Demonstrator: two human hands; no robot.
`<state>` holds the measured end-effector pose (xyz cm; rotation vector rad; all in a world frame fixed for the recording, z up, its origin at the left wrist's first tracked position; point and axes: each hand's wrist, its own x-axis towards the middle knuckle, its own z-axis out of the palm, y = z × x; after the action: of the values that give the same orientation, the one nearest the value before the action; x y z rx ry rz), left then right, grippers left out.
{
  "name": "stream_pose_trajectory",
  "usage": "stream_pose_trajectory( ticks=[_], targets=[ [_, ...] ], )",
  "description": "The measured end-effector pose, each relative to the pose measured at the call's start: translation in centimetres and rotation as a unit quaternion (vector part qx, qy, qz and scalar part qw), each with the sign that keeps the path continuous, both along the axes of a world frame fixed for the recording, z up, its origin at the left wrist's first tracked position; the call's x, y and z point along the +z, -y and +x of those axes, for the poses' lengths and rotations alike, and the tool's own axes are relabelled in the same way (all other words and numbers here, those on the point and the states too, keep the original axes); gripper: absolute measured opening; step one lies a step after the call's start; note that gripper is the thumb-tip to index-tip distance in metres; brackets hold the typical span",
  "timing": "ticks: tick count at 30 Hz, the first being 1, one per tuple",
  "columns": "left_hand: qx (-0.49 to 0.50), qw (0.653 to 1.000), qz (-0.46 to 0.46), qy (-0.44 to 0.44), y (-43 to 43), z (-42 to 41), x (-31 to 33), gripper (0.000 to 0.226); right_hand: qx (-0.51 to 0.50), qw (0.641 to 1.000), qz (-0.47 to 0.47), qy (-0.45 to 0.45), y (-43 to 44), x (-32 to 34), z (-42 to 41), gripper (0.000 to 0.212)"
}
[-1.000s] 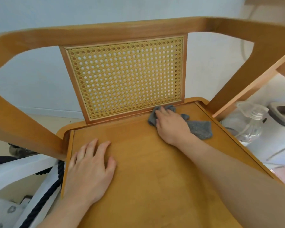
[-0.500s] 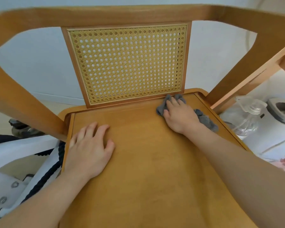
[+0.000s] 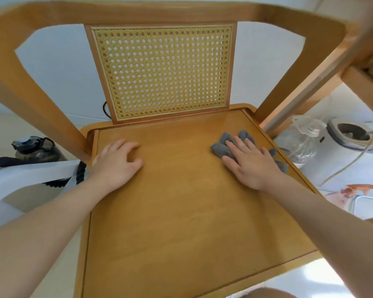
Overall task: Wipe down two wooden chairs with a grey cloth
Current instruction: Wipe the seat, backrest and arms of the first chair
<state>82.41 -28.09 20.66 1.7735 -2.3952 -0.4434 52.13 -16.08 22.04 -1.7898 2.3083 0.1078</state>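
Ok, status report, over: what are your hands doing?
Right hand flat, pressing crumpled grey cloth on wooden chair seat. Left hand resting on seat, holding nothing. Nothing blocking.

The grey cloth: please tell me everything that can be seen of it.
The grey cloth is small, soft-looking and crumpled into folds. It lies on the wooden seat, toward its rear right corner. The right hand presses it with straight fingers, covering its middle; folds show beyond the fingertips and beside the hand.
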Motion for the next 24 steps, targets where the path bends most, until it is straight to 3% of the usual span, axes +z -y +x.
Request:
stream_pose_trajectory(
  ticks=[2,5,7,9,10,11,13,14,19,22,24],
  targets=[
    [0.011,0.999,0.019,-0.024,0.0,-0.2,0.7,0.047,0.04,0.999,0.004,0.031,-0.5,0.0,2.9,0.064],
    [-0.029,0.991,-0.039,-0.126,-2.4,-2.8,1.5,0.037,0.104,0.985,0.003,0.136,-0.5,0.6,7.6,0.053],
    [-0.127,0.972,-0.043,-0.193,-5.2,-5.0,1.4,0.033,0.08,0.949,-0.014,0.305,-0.5,1.6,9.5,0.04],
    [-0.167,0.959,-0.009,-0.229,-7.1,-6.0,0.8,0.038,-0.019,0.894,-0.091,0.438,-0.8,2.6,9.5,0.029],
    [-0.172,0.959,-0.013,-0.225,-7.2,-6.0,0.4,0.038,-0.05,0.892,-0.136,0.428,-1.2,2.9,9.0,0.028],
    [-0.175,0.963,-0.03,-0.201,-7.0,-5.8,0.2,0.035,-0.053,0.92,-0.165,0.352,-1.4,2.9,8.1,0.029],
    [-0.177,0.972,-0.049,-0.145,-6.4,-5.3,0.4,0.029,-0.027,0.974,-0.132,0.184,-2.3,2.6,6.7,0.036],
    [-0.171,0.976,-0.049,-0.125,-6.3,-5.0,0.8,0.028,-0.01,0.984,-0.097,0.148,-2.6,2.7,6.7,0.037],
    [-0.034,0.994,-0.098,-0.046,-4.8,-1.2,2.6,0.026,0.07,0.991,-0.096,0.062,-1.8,2.9,9.4,0.034],
    [0.08,0.987,-0.105,-0.087,-3.7,1.7,2.6,0.027,0.106,0.985,-0.136,-0.02,0.3,3.9,12.3,0.037],
    [0.113,0.985,-0.084,-0.096,-3.5,2.7,2.2,0.029,0.161,0.974,-0.158,-0.023,1.6,3.7,14.5,0.047]
  ],
)
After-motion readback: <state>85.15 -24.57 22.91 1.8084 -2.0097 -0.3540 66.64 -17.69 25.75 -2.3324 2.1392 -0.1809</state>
